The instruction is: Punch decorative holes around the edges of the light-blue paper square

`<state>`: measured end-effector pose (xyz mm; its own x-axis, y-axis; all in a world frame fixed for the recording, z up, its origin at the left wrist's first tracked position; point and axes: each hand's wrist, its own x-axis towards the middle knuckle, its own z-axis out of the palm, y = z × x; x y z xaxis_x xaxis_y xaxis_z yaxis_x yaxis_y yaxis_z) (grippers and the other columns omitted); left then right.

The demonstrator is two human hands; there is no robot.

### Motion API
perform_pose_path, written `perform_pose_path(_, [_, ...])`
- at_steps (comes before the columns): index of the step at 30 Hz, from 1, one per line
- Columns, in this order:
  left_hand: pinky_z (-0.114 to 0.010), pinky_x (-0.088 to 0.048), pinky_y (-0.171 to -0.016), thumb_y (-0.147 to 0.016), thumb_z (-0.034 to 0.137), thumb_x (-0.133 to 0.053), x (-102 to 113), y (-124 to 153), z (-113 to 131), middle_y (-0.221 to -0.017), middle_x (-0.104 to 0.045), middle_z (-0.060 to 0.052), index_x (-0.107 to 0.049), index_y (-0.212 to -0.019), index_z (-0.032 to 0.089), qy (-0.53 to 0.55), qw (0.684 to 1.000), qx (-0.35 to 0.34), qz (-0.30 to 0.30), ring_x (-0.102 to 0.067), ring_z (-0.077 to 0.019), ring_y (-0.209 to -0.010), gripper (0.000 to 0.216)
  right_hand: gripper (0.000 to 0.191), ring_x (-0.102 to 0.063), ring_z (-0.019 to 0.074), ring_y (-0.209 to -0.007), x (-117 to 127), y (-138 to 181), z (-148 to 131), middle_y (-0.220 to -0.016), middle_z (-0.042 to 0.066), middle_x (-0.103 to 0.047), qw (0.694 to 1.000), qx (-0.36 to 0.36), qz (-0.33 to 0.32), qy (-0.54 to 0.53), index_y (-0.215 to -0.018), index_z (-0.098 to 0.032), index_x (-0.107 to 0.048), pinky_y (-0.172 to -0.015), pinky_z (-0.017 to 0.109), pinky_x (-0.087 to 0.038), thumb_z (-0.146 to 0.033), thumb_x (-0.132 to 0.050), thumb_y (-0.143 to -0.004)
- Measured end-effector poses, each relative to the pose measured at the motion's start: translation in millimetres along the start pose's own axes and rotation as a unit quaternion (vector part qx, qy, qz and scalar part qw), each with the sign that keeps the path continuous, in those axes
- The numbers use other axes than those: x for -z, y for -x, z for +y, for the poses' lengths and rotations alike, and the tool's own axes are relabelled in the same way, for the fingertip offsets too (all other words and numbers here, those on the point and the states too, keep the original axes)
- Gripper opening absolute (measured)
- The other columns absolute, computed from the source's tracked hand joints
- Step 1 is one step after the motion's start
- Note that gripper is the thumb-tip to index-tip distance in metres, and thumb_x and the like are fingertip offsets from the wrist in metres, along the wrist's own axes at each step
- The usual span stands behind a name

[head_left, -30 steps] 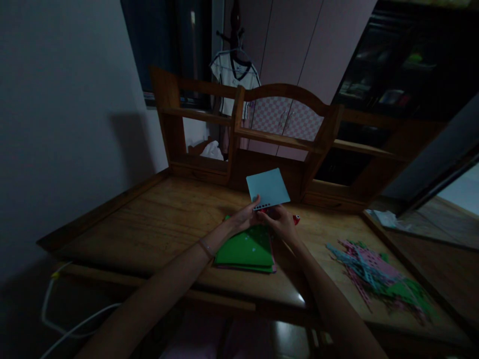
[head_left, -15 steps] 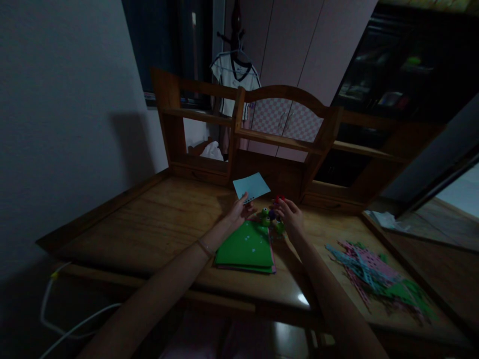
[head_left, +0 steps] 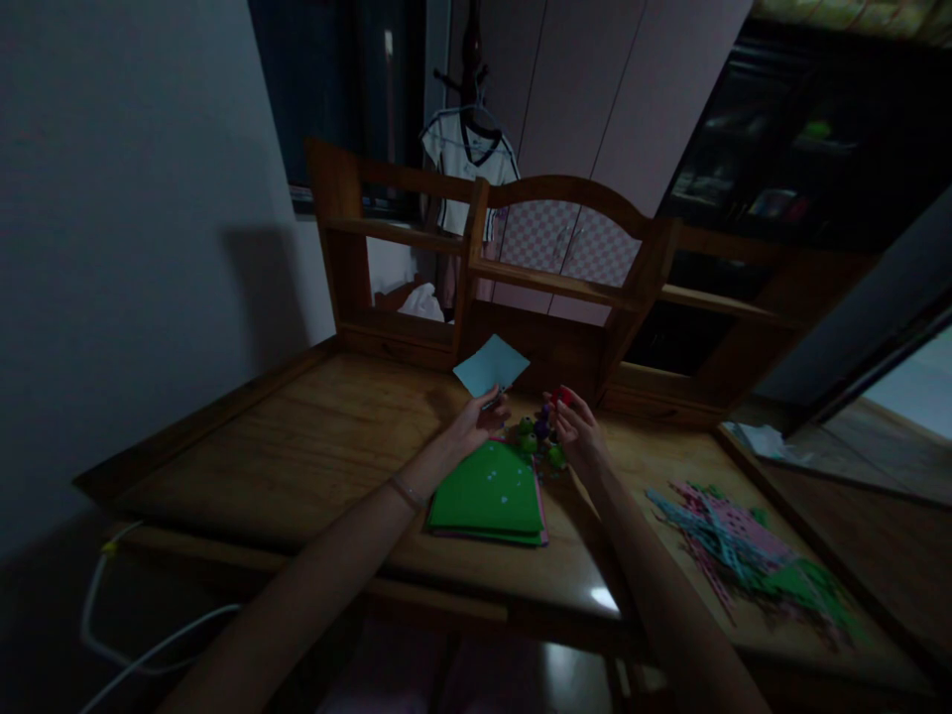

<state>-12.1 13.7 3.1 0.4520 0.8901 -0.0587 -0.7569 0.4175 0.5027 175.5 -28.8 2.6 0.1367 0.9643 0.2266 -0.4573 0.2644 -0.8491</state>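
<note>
My left hand pinches the near edge of a light blue sheet of paper, which is tilted up above the desk. Dark marks or holes run along that edge, partly behind the fingers. In my right hand, a small red object sits between thumb and fingers; its kind is too small to make out. Between the hands stand several small green figures with round eyes and a purple one. Below my left hand lies a stack of green paper with small pale bits on it and pink sheets underneath.
A heap of pink, blue and green paper strips lies at the right of the wooden desk. A wooden shelf unit rises along the back edge. A white cable hangs at the left front.
The blue sheet has turned and shifted slightly left and up in my left hand. My right hand has turned, and the red object has tilted and shifted slightly right.
</note>
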Motion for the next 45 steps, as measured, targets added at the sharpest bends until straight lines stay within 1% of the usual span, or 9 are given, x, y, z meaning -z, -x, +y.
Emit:
perform_pose_path(3, [-0.024,-0.052,-0.073,-0.085,0.015,-0.051,-1.1,2.6,-1.2,-0.088,-0.066,-0.007,-0.061,-0.096,0.010,-0.026,0.999,0.005,-0.022,-0.062,-0.0097,-0.067,0.015,0.045,-0.062,0.0151,-0.094,0.7,-0.5,-0.2,-0.103,0.003,-0.066,1.000,-0.002,-0.002,0.007,-0.109,-0.027,-0.057,-0.083,0.026,-0.050,-0.024,-0.072,-0.067])
perform_pose_path(7, [-0.030,-0.049,-0.087,-0.088,0.019,-0.044,-2.2,5.6,-0.6,-0.119,-0.057,-0.010,-0.057,-0.112,0.012,-0.038,0.994,0.007,-0.104,-0.059,-0.0168,-0.099,0.028,0.046,-0.062,0.0147,-0.094,0.4,0.3,-0.7,-0.104,0.003,-0.065,1.000,-0.003,-0.012,0.009,-0.110,-0.026,-0.056,-0.084,0.025,-0.049,-0.025,-0.072,-0.067])
perform_pose_path(17, [-0.037,-0.044,-0.094,-0.088,0.026,-0.041,0.6,5.9,1.2,-0.127,-0.051,-0.010,-0.052,-0.119,0.016,-0.043,0.988,-0.002,-0.146,-0.050,-0.0211,-0.115,0.034,0.046,-0.061,0.0166,-0.096,2.3,-2.1,1.6,-0.103,0.003,-0.065,1.000,-0.006,-0.010,0.018,-0.110,-0.027,-0.055,-0.085,0.029,-0.048,-0.027,-0.071,-0.067])
perform_pose_path(21, [-0.035,-0.045,-0.091,-0.088,0.027,-0.041,1.7,3.3,0.0,-0.123,-0.054,-0.010,-0.054,-0.116,0.016,-0.076,0.986,-0.018,-0.145,-0.053,-0.0196,-0.110,0.033,0.045,-0.061,0.0161,-0.095,3.7,-4.1,2.1,-0.102,0.003,-0.065,1.000,-0.009,-0.009,0.016,-0.109,-0.027,-0.056,-0.083,0.028,-0.049,-0.027,-0.071,-0.066])
perform_pose_path(24, [-0.030,-0.049,-0.079,-0.086,0.031,-0.046,5.9,-3.1,-7.0,-0.104,-0.063,-0.010,-0.060,-0.105,0.014,-0.182,0.978,-0.061,-0.076,-0.062,-0.0174,-0.090,0.029,0.046,-0.062,0.0160,-0.092,3.0,-3.6,0.7,-0.101,0.003,-0.066,1.000,-0.017,-0.003,0.022,-0.109,-0.027,-0.056,-0.079,0.027,-0.050,-0.027,-0.072,-0.065])
perform_pose_path(27, [-0.022,-0.046,-0.058,-0.081,0.042,-0.052,10.4,-7.7,-17.7,-0.072,-0.064,-0.005,-0.064,-0.082,0.013,-0.378,0.911,-0.159,0.038,-0.060,-0.0141,-0.064,0.031,0.046,-0.064,0.0145,-0.085,1.4,-1.6,-1.3,-0.101,0.003,-0.066,0.999,-0.029,-0.008,0.022,-0.110,-0.027,-0.056,-0.075,0.026,-0.050,-0.028,-0.071,-0.067])
perform_pose_path(31, [-0.020,-0.038,-0.050,-0.078,0.052,-0.051,10.9,-6.7,-26.3,-0.068,-0.062,-0.003,-0.064,-0.076,0.016,-0.495,0.837,-0.223,0.075,-0.056,-0.0128,-0.059,0.038,0.041,-0.064,0.0125,-0.080,0.2,-0.6,-2.6,-0.100,0.001,-0.066,0.999,-0.029,-0.009,0.015,-0.107,-0.028,-0.058,-0.072,0.024,-0.050,-0.029,-0.071,-0.068])
perform_pose_path(40, [-0.018,-0.021,-0.034,-0.072,0.061,-0.054,7.0,-6.6,-16.4,-0.043,-0.037,0.004,-0.048,-0.059,0.015,-0.367,0.910,-0.162,0.104,-0.031,-0.0048,-0.032,0.048,0.067,-0.063,0.0125,-0.076,-5.6,3.4,-5.1,-0.096,-0.002,-0.066,0.999,0.007,0.024,0.048,-0.124,-0.036,-0.045,-0.070,0.026,-0.051,-0.027,-0.073,-0.064])
perform_pose_path(45, [-0.019,-0.022,-0.033,-0.073,0.060,-0.055,4.5,-3.4,-16.3,-0.041,-0.038,0.004,-0.048,-0.057,0.015,-0.354,0.918,-0.158,0.083,-0.031,-0.0047,-0.031,0.048,0.055,-0.063,0.0154,-0.077,-13.2,8.4,-6.2,-0.101,0.002,-0.065,0.994,0.026,0.030,0.105,-0.114,-0.028,-0.057,-0.070,0.028,-0.050,-0.031,-0.075,-0.061])
